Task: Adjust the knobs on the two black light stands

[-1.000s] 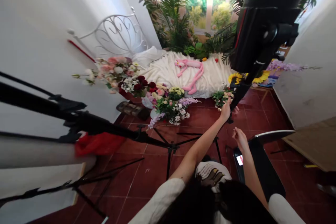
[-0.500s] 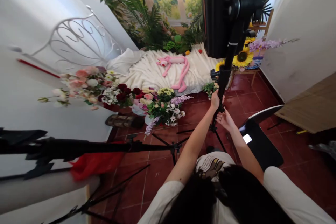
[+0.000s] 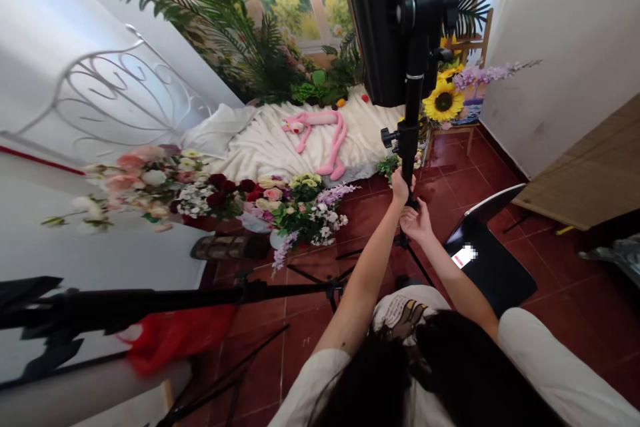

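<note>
A black light stand rises in front of me, with a large black lamp head at its top. My left hand is wrapped around the pole of this stand. Just below it, my right hand is closed at the lower section of the same pole, its fingers curled against the stand. What lies under those fingers is partly hidden. A clamp knob sticks out on the pole's left side, above both hands.
A second black stand reaches in from the left. Flower bunches line a bed with a white cover and a pink plush toy. A black chair bearing a phone stands right. Sunflowers are behind the stand.
The view has shifted, so the stand and bed appear farther left. Both hands stay at the pole, and my right hand's fingers sit closer around it.
</note>
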Demonstrator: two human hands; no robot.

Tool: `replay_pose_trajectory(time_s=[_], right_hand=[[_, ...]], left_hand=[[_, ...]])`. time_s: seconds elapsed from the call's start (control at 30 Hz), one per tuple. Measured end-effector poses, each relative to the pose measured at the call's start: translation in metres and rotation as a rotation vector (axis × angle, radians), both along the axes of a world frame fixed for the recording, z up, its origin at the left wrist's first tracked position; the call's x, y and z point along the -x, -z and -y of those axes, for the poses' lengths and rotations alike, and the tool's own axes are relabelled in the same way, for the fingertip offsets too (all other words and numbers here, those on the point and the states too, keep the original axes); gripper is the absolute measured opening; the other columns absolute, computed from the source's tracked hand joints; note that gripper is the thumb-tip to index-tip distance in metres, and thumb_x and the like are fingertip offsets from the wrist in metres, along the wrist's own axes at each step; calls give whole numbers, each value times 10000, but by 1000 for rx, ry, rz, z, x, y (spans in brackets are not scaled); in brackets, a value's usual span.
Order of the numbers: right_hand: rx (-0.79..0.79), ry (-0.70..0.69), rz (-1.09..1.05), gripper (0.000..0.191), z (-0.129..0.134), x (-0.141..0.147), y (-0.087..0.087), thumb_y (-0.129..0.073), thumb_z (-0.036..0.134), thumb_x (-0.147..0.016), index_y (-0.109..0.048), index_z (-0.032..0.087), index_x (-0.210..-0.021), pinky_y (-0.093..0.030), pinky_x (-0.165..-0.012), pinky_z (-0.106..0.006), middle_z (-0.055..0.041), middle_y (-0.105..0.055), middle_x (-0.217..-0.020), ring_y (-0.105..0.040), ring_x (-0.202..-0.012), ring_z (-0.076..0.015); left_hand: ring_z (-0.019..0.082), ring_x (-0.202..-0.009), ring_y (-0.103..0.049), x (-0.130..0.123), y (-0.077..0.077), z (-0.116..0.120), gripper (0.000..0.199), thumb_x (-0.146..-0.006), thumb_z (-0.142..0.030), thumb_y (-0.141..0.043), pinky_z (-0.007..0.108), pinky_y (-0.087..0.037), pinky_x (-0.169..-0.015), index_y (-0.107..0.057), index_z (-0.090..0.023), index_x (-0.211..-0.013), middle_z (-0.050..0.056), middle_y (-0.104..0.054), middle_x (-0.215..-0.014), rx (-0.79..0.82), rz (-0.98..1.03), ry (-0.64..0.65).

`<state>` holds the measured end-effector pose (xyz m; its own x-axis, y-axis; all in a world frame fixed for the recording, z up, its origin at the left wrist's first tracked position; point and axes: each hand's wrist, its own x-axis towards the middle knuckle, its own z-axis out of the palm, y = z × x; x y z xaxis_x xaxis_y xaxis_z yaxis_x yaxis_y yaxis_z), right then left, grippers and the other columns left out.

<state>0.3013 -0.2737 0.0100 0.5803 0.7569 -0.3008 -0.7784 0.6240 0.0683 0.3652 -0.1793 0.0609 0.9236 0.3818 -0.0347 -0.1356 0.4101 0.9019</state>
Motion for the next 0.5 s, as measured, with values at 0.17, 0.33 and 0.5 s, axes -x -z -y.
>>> replay_pose_trajectory(time_s=[0.17,0.33,0.5], right_hand=[[-202,124,-29,597,-12,-5,14,-666,256,-928,-152,272,-624,-361,-401,-157,120,-278,-430,-314,-386,-60],[-246,220,-115,593,-18,-6,16,-655,234,-948,-170,270,-609,-366,-394,-154,119,-309,-412,-332,-377,-54],[-61,229,-3,573,-17,-9,14,-652,195,-928,-180,264,-611,-352,-387,-160,116,-296,-393,-305,-360,-56]], left_hand=[[88,-342,-337,-3,1,1,635,-1073,-530,-269,258,-250,-407,-446,-227,-544,1,-428,-396,32,-21,-27],[79,-340,-332,-3,2,2,660,-1064,-579,-282,241,-238,-409,-422,-223,-526,-1,-409,-382,11,-23,-27],[84,-347,-346,-2,3,1,680,-1065,-564,-294,253,-240,-416,-430,-218,-495,9,-415,-389,-28,5,-29]])
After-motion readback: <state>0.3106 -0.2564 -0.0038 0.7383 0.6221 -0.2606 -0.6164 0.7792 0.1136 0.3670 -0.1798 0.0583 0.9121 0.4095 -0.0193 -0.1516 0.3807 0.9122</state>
